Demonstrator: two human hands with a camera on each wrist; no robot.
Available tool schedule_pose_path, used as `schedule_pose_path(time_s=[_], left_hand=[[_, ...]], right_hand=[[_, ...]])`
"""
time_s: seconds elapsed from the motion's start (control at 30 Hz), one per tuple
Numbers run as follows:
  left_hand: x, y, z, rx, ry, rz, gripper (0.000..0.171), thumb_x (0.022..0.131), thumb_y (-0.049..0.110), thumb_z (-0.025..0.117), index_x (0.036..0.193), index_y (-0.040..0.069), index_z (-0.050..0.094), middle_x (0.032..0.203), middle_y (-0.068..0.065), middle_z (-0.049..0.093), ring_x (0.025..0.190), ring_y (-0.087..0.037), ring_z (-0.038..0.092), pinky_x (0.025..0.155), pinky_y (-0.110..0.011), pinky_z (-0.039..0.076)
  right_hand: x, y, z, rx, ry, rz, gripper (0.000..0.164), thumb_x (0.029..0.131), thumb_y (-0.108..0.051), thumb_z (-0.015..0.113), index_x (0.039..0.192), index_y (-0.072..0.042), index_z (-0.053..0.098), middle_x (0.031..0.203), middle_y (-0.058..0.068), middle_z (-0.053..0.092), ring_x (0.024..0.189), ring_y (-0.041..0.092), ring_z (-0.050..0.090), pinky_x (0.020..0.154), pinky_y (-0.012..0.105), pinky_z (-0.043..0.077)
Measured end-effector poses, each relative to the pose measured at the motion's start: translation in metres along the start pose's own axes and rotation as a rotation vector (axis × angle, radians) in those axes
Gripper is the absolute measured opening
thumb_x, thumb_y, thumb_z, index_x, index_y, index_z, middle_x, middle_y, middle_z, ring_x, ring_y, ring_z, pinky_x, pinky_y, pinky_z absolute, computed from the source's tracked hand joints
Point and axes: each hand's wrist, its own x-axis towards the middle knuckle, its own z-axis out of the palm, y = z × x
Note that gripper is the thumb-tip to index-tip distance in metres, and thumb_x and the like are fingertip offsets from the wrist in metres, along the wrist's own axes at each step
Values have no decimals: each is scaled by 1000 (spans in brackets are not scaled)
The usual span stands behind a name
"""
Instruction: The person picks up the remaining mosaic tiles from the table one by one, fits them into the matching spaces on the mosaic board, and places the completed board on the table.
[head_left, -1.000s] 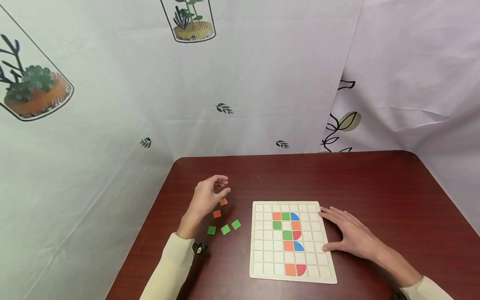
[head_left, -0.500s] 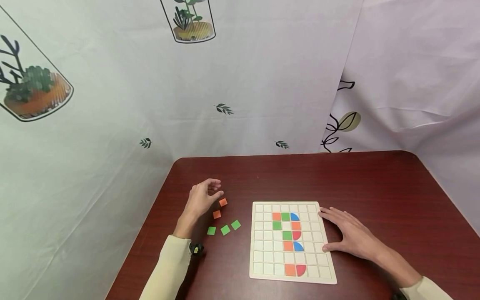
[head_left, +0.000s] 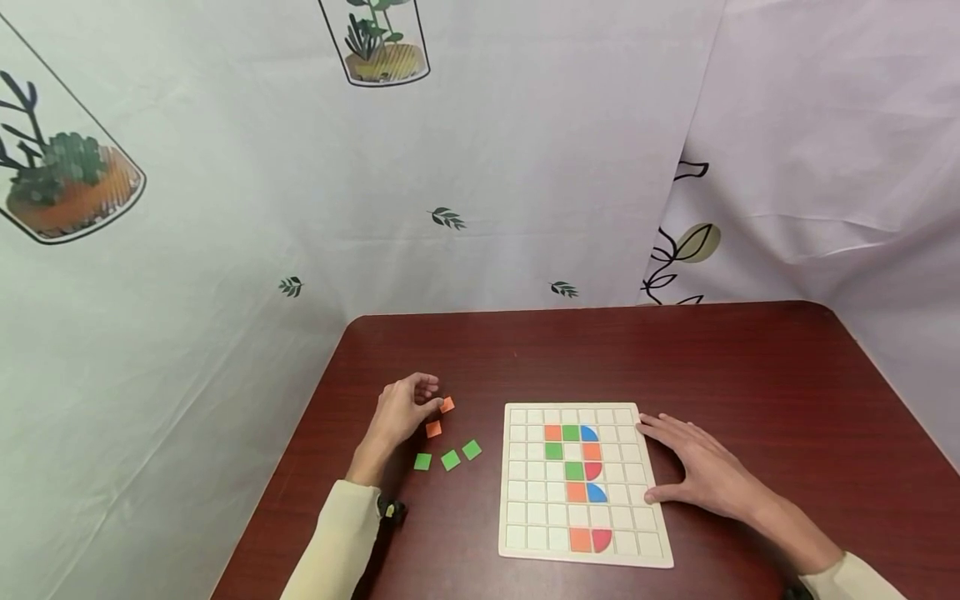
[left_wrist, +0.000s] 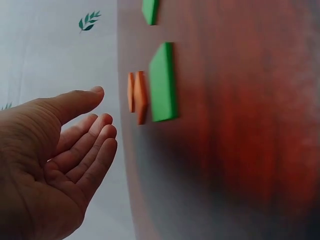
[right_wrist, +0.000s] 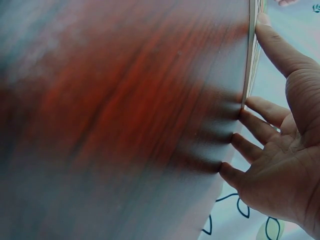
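My left hand (head_left: 399,410) is near two orange square tiles, the far one (head_left: 447,404) by the thumb tip and the near one (head_left: 433,429) below it. In the left wrist view its fingers are loosely bent, with nothing between thumb and fingers. Several green square tiles (head_left: 451,460) lie nearer on the table. A cream grid board (head_left: 525,492) stands to the right, holding orange, green, blue and red pieces in its middle columns. My right hand (head_left: 708,467) rests at the board's right edge, fingers spread, thumb and fingertips touching the rim.
The dark red wooden table (head_left: 720,358) reaches back to a pale cloth (head_left: 487,150) printed with leaves and potted plants. A green tile (left_wrist: 162,82) appears large in the left wrist view.
My left hand has drawn back to the left and come down towards the far orange tile. My right hand and the board have stayed in place.
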Motion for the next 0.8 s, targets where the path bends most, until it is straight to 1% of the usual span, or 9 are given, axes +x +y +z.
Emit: schedule_pose_path(time_s=[0.2,0.43,0.67,0.8], left_hand=[[-4,-6,7,-6,-18,-35,32,91,13,86,120,7,75,108,-4,76,97,-20,72,87,-43,59],[-4,-7,10,-20,-20,-36,31,89,12,87,118,8,75,103,-2,75,94,-19,72,85,-41,60],[-4,-7,12,-2,-28,-37,31,87,13,89,114,8,75,100,-1,74,90,-17,70,83,-40,60],[-4,-5,13,1,-23,-44,31,86,12,90,113,8,75,100,-1,73,90,-18,69,84,-40,59]], right_hand=[[0,1,0,1,4,-6,99,71,-58,93,147,-3,61,154,21,55,142,52,45,111,69,32],[0,1,0,2,9,-7,98,71,-55,94,147,-3,61,153,21,55,142,52,46,112,69,32],[0,1,0,3,2,-3,99,71,-58,93,147,-4,61,154,21,55,143,51,45,111,69,33],[0,0,0,3,1,-1,98,71,-56,94,147,-3,61,154,21,55,143,51,45,112,69,32]])
